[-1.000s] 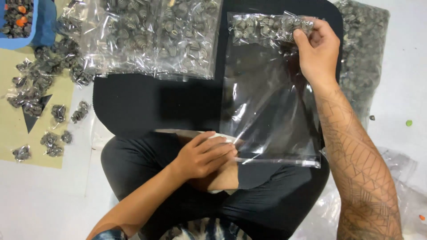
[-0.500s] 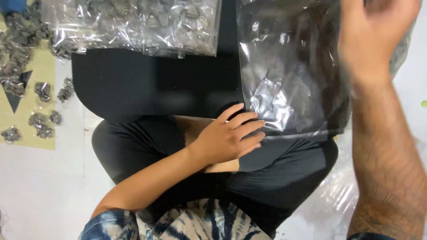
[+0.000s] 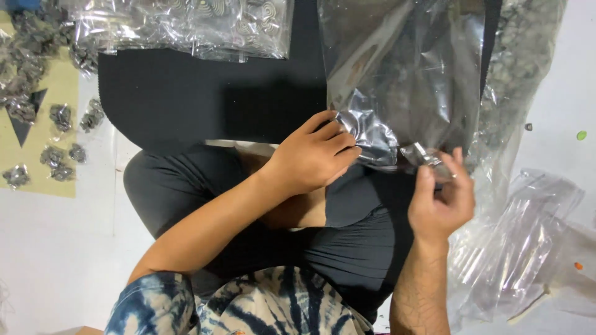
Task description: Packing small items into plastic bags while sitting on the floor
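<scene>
A large clear plastic bag [image 3: 403,74] with small grey pieces inside lies over a black mat [image 3: 205,99] in front of me. My left hand [image 3: 313,155] pinches the bag's crumpled lower left corner. My right hand [image 3: 441,198] grips the bag's lower edge further right, fingers closed on a fold of plastic. Both hands hold the same bag, above my crossed legs in black trousers.
More clear bags of grey pieces [image 3: 186,25] lie at the mat's far edge. Small packets of grey pieces [image 3: 59,118] sit on a yellowish sheet [image 3: 37,180] at left. A pile of empty clear bags [image 3: 528,248] lies at right on the white floor. Another filled bag [image 3: 528,56] is at upper right.
My right hand has come down from the bag's top edge to its lower edge. My left hand moved up from my lap to the bag's lower corner. The view shifted left.
</scene>
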